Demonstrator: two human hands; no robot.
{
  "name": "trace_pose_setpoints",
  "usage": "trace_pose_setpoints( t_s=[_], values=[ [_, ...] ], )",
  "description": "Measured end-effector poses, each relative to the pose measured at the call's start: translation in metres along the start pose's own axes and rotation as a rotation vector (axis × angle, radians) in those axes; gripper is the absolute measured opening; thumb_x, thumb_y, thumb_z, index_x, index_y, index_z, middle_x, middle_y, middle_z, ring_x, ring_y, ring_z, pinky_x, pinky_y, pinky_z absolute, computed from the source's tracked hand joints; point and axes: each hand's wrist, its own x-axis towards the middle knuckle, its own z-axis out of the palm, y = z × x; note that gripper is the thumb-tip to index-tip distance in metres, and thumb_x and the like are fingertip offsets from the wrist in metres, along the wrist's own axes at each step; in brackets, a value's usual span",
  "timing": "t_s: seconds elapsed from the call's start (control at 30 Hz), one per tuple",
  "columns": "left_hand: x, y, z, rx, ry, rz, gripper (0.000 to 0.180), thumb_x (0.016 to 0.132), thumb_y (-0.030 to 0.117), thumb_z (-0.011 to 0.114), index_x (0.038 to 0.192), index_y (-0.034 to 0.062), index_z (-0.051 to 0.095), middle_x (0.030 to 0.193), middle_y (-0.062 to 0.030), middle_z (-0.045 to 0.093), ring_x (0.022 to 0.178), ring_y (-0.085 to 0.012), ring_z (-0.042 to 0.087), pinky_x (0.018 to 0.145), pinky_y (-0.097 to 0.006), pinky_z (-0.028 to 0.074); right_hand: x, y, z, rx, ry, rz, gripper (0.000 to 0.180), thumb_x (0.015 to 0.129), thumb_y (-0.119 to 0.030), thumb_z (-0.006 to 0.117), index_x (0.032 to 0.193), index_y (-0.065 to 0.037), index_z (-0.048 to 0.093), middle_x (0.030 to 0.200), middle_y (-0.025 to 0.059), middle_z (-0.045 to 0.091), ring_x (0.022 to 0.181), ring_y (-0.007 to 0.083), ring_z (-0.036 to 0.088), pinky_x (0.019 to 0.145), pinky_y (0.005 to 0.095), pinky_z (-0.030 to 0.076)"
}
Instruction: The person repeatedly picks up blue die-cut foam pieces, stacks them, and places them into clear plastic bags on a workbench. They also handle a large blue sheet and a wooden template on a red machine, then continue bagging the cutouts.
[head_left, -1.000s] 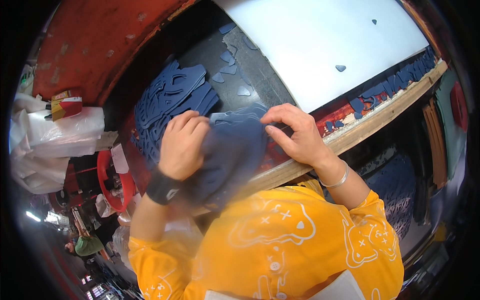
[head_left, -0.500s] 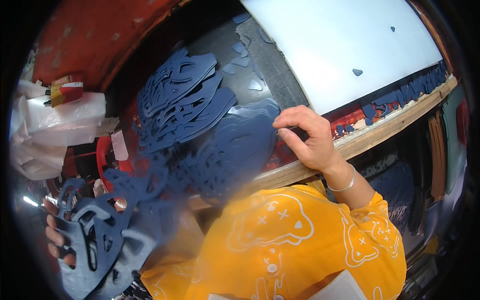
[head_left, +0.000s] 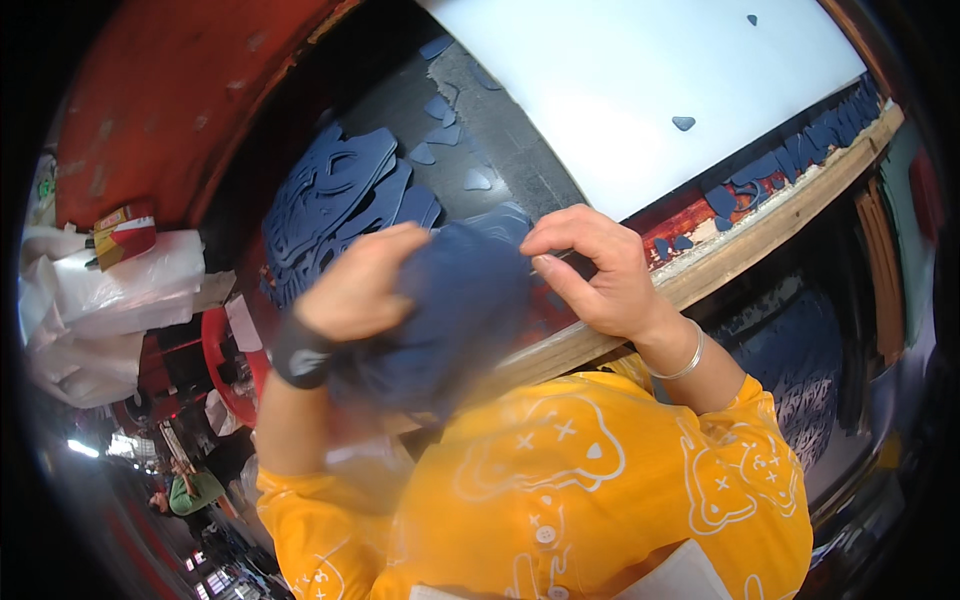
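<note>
While my hands were well apart from each other, my left hand point(head_left: 355, 285), blurred, was at the flat dark-blue sheet pieces point(head_left: 465, 300) by the near edge of the pale-wood-rimmed table point(head_left: 735, 255); I could not tell whether it gripped them. My right hand point(head_left: 532, 256) curved thumb toward forefinger at their right side, perhaps pinching, I could not tell. A layered heap of dark-blue cut-outs point(head_left: 335, 185) lay nearer the table's left edge, a smooth white rectangular board point(head_left: 650, 80) toward its right.
</note>
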Motion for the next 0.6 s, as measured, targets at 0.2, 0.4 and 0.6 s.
trace_pose_setpoints(
  t_s=[0.2, 0.4, 0.6],
  values=[
    [0.033, 0.010, 0.037, 0.002, 0.033, -0.060, 0.060, 0.059, -0.002, 0.068, 0.117, -0.0029, 0.051, 0.114, -0.0208, 0.055, 0.108, -0.0387, 0.051, 0.096, -0.040, 0.041, 0.000, 0.000, 0.001, 0.010, 0.056, 0.041, 0.013, 0.075, 0.002, 0.066, 0.088, -0.002, 0.066, 0.088, 0.0106, 0.066, 0.082, 0.0256, 0.064, 0.073, 0.0320, 0.053],
    [0.031, 0.030, 0.032, 0.158, -0.021, -0.129, 0.067, 0.058, 0.005, 0.073, 0.121, -0.0009, 0.051, 0.109, -0.0200, 0.058, 0.094, -0.0393, 0.052, 0.088, -0.041, 0.043, -0.003, 0.001, -0.001, 0.168, 0.122, 0.079, 0.011, 0.082, 0.004, 0.062, 0.092, 0.000, 0.066, 0.091, 0.0112, 0.064, 0.077, 0.0167, 0.061, 0.069, 0.0256, 0.050],
    [-0.024, 0.054, 0.015, 0.111, 0.044, 0.221, 0.034, 0.065, 0.022, 0.070, 0.095, 0.0081, 0.061, 0.096, -0.0110, 0.063, 0.117, -0.0311, 0.055, 0.111, -0.054, 0.023, -0.004, 0.001, -0.004, 0.141, 0.197, 0.037, 0.012, 0.078, 0.003, 0.064, 0.089, -0.001, 0.067, 0.087, 0.0101, 0.066, 0.076, 0.0179, 0.063, 0.069, 0.0266, 0.051]
  ],
)
